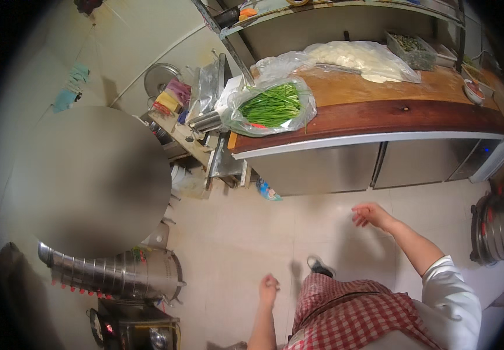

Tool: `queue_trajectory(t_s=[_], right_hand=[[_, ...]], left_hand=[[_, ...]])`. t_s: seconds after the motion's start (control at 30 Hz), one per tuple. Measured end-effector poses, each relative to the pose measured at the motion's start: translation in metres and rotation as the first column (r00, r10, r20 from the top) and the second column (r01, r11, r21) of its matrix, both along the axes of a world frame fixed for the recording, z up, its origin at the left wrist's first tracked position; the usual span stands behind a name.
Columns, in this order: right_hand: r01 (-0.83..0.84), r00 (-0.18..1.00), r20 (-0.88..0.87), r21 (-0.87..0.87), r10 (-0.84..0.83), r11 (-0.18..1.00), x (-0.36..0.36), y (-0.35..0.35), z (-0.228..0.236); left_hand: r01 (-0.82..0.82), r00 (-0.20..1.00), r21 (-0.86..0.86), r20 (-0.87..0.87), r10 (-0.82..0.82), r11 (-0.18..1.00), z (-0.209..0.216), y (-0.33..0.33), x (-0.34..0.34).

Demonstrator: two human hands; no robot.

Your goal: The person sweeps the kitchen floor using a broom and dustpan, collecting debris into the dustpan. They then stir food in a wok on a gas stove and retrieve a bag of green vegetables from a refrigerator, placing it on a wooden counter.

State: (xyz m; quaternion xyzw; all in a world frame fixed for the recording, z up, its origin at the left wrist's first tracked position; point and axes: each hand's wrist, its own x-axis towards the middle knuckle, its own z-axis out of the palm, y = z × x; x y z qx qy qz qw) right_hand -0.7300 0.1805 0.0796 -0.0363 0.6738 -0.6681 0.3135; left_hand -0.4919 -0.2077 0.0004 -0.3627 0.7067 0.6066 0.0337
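Above the tiled floor, my left hand (269, 286) hangs low with its fingers curled in and nothing seen in it. My right hand (370, 214) is farther forward, its fingers loosely bent and apart, holding nothing. Neither touches anything. Ahead stands a wooden-topped counter (380, 119) with steel doors. On its left end, a clear plastic bag (307, 108) lies around long green stalks (272, 105), perhaps chives. Farther back, a pale dough-like mass (357, 56) rests on and partly under plastic sheeting.
A stack of round steel steamers (123, 274) stands at the left, another (500, 227) at the right edge. A cluttered side table (185, 137) adjoins the counter. A tub of chopped greens (409, 49) and a small bowl (473, 92) sit at the back right. A blue packet (268, 190) lies on the floor.
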Motion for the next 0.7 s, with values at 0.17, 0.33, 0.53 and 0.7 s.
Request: queue_trajectory(t_s=[0.17, 0.33, 0.53, 0.7], right_hand=[[0.164, 0.934, -0.329, 0.051, -0.139, 0.985, -0.12, -0.089, 0.067], [0.367, 0.865, -0.361, -0.02, -0.349, 0.93, -0.264, -0.07, 0.048], [0.249, 0.937, -0.232, -0.073, -0.259, 0.966, -0.367, -0.112, 0.037], [0.311, 0.95, 0.033, -0.048, -0.31, 0.949, -0.374, -0.152, 0.071]], left_hand=[[-0.117, 0.949, -0.203, -0.31, 0.049, 0.972, 0.036, -0.066, -0.172], [-0.258, 0.754, -0.594, -0.617, -0.225, 0.762, 0.058, -0.099, -0.387], [-0.279, 0.849, -0.242, -0.514, 0.121, 0.929, 0.107, -0.137, -0.538], [-0.08, 0.817, 0.114, -0.561, 0.131, 0.99, 0.113, -0.129, -0.587]])
